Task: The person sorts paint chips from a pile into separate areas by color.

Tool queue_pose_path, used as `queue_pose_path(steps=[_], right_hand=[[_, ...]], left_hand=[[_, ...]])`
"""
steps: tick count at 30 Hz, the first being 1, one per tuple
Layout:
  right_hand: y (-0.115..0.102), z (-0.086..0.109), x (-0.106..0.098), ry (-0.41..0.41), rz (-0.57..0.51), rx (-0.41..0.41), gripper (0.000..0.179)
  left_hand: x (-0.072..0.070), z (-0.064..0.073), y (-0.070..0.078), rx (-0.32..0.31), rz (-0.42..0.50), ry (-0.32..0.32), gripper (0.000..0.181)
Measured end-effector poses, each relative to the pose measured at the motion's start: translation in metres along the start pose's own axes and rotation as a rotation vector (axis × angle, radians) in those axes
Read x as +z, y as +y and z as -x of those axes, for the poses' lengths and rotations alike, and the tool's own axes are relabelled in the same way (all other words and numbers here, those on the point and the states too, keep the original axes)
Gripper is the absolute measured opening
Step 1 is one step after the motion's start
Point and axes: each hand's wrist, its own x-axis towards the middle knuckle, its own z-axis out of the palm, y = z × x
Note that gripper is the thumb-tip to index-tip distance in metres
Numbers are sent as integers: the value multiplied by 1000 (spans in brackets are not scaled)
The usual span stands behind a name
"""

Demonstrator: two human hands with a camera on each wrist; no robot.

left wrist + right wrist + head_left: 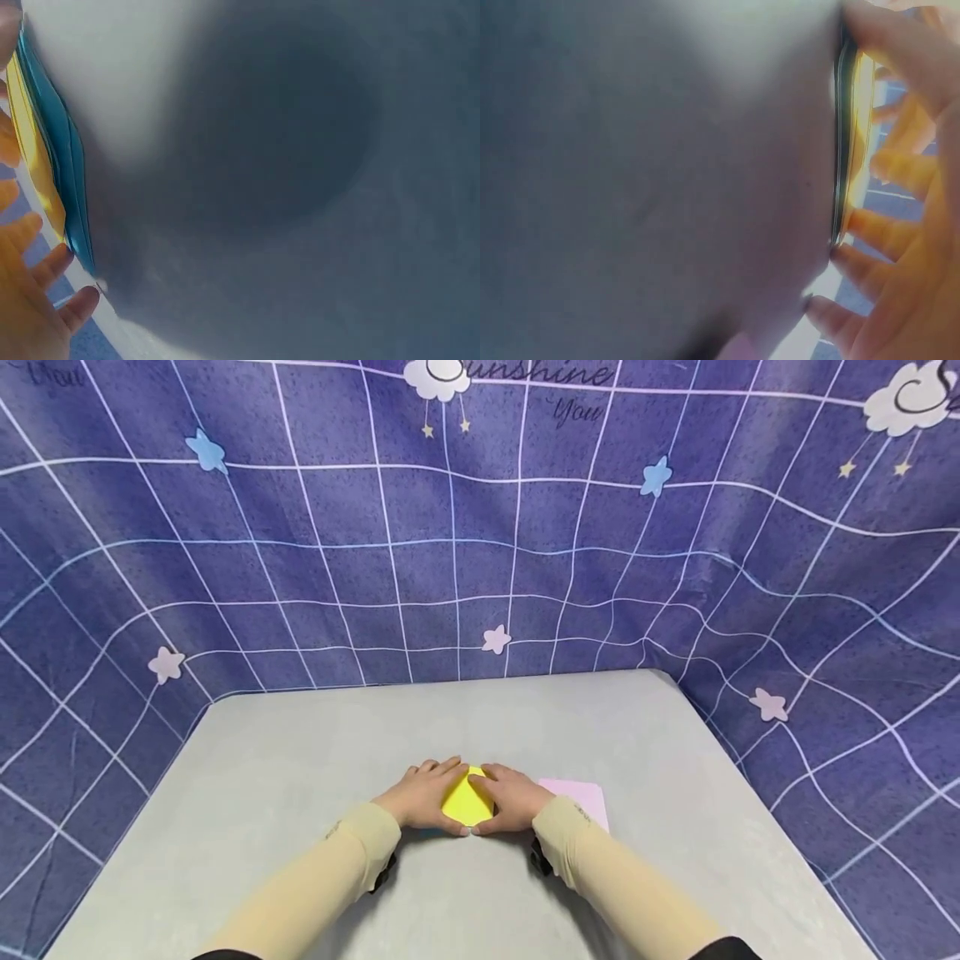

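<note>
The left hand [427,795] and the right hand [513,800] are facing each other, nearly meeting at the thumb tips, and both are holding a yellow sheet [468,797] between them. Each hand is wrapping its side of the sheet, thumb at the near edge and fingers reaching toward the far edge. Under the yellow, teal sheets [71,165] are showing along the left hand's thumb and fingers, bowing slightly. A pink rounded-corner sheet [585,795] is lying on the desk [360,718] just outside the right hand, partly hidden by it. Beige sleeves [300,893] are covering both forearms behind the hands. Beyond the hands, a blue grid-patterned curtain [420,560] with stars and clouds is hanging behind the desk.
</note>
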Motion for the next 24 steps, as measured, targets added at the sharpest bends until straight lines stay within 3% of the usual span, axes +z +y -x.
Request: queue_pose_path(steps=[10, 17, 24], right_hand=[[-2, 3, 2, 43, 16, -57, 87], [-8, 5, -8, 64, -15, -100, 87], [-12, 4, -9, 77, -55, -149, 90]], left_hand=[[3, 7, -2, 2, 12, 50, 105], [4, 13, -5, 4, -36, 125, 107], [4, 21, -9, 6, -27, 165, 107]])
